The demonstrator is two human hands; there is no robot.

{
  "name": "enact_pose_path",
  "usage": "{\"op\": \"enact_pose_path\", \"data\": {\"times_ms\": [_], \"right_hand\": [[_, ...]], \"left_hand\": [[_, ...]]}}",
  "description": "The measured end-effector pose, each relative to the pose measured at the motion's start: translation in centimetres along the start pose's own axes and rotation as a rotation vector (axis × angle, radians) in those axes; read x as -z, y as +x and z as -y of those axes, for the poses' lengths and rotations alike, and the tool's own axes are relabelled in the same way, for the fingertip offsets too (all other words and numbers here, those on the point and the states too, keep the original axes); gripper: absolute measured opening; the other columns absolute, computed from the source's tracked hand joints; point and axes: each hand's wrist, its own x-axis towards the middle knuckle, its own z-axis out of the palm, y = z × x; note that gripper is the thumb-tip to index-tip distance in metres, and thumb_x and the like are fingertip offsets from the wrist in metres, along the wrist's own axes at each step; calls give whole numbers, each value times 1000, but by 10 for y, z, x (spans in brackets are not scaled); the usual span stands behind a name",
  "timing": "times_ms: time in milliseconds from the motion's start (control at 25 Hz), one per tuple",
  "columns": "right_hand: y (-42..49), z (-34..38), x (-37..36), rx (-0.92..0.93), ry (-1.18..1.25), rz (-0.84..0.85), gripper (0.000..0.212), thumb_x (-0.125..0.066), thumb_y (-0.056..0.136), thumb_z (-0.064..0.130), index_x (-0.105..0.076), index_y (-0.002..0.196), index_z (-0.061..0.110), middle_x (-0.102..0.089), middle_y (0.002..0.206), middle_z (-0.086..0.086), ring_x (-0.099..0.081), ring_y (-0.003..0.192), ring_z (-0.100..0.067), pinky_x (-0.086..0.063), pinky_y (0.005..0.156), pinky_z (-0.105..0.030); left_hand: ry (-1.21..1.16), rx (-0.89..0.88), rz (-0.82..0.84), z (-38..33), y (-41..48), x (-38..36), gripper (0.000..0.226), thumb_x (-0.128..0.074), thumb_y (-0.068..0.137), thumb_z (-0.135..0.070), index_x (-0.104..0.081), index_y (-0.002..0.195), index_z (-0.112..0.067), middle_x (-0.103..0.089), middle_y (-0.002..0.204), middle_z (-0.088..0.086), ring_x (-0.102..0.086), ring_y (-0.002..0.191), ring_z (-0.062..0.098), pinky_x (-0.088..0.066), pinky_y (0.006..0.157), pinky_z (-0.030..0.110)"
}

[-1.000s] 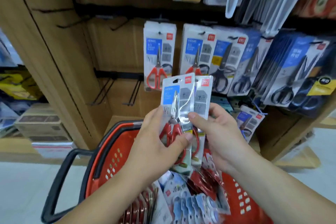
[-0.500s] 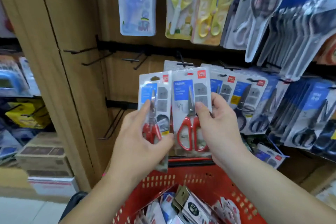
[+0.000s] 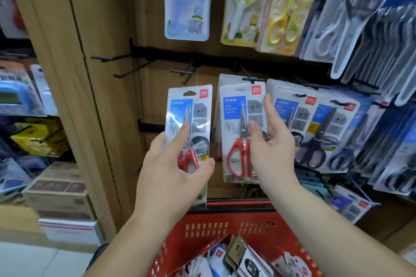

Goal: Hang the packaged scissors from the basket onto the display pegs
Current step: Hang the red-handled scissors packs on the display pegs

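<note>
Packs just got split and lifted: right hand [image 3: 272, 148] grip pinches the right pack [image 3: 236, 119] up by the peg [image 3: 252, 79] (hooked yet? can't tell), left hand [image 3: 171, 177] grip holds the left pack [image 3: 193, 114], next up.

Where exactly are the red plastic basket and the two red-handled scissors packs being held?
red plastic basket [image 3: 247, 217]: head view, on its slotted front wall.
left red-handled scissors pack [image 3: 200, 109]: head view, on its grey panel.
right red-handled scissors pack [image 3: 234, 107]: head view, on its blue label.
</note>
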Motion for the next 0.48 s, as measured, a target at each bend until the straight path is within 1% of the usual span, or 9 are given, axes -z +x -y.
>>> {"op": "enact_pose_path", "data": {"times_ms": [80, 160, 200, 240, 280, 320, 360, 440, 480], "right_hand": [[-2, -3, 4, -5, 30, -23, 56, -56, 107, 8, -46, 155, 35, -46, 143, 40, -41, 128, 28, -42, 103, -4], [-3, -7, 4, -5, 4, -35, 52, -56, 108, 11, -49, 153, 36, -49, 150, 30, -46, 136, 13, -46, 106, -10], [-2, -8, 4, -17, 2, -38, 52, -55, 108, 11, -48, 153, 36, -49, 149, 29, -52, 131, 10, -48, 101, -8], [1, -8, 3, -34, 3, -38, 53, -55, 108, 12, -46, 154, 36, -48, 147, 31, -29, 129, 7, -50, 91, -4], [6, -8, 1, -52, -10, -30, 54, -55, 108, 12, -45, 155, 37, -47, 144, 32, -47, 84, 16, -50, 84, -2], [10, -7, 0, -64, -42, -19, 54, -56, 108, 13, -45, 155, 38, -48, 141, 30, -58, 108, 18, -50, 83, -1], [16, -9, -2, -72, -86, -13, 55, -57, 107, 14, -45, 155, 38, -53, 138, 22, -56, 113, 14, -52, 83, -3], [27, -13, -3, -101, -131, -17, 55, -60, 106, 17, -45, 155, 39, -62, 128, 2, -66, 112, -7, -56, 67, -9], [30, -12, -3, -120, -151, -19, 55, -61, 106, 19, -46, 155, 39, -63, 125, 0, -68, 107, -10, -56, 63, -11]], "left_hand": [[21, 23, -2, 3, 2, 2, 86, -76, 83, -58, -33, 157, -55, -41, 136, -29, -49, 131, 4, -55, 97, 26], [30, 39, -2, 6, 3, 4, 86, -77, 83, -58, -33, 157, -55, -41, 138, -28, -50, 132, 6, -58, 97, 32], [34, 38, 8, 7, 3, 4, 86, -76, 83, -59, -32, 157, -56, -40, 138, -28, -50, 132, 7, -59, 98, 34], [38, 34, 19, 8, 3, 4, 86, -76, 83, -59, -31, 157, -56, -40, 139, -28, -49, 133, 7, -59, 99, 36], [41, 29, 27, 9, 2, 3, 87, -76, 83, -60, -31, 157, -56, -40, 141, -28, -48, 135, 7, -59, 100, 38], [46, 30, 32, 9, 3, 3, 87, -76, 83, -60, -30, 157, -56, -40, 142, -27, -47, 135, 7, -59, 100, 39], [51, 35, 33, 9, 3, 3, 87, -75, 83, -61, -30, 158, -56, -39, 143, -26, -47, 136, 8, -59, 99, 40], [57, 46, 26, 9, 6, 3, 87, -74, 83, -62, -30, 158, -55, -38, 146, -25, -47, 136, 9, -60, 98, 40], [62, 38, 15, 9, 7, 3, 86, -73, 83, -63, -31, 157, -54, -38, 147, -25, -47, 135, 9, -60, 98, 39]]}}
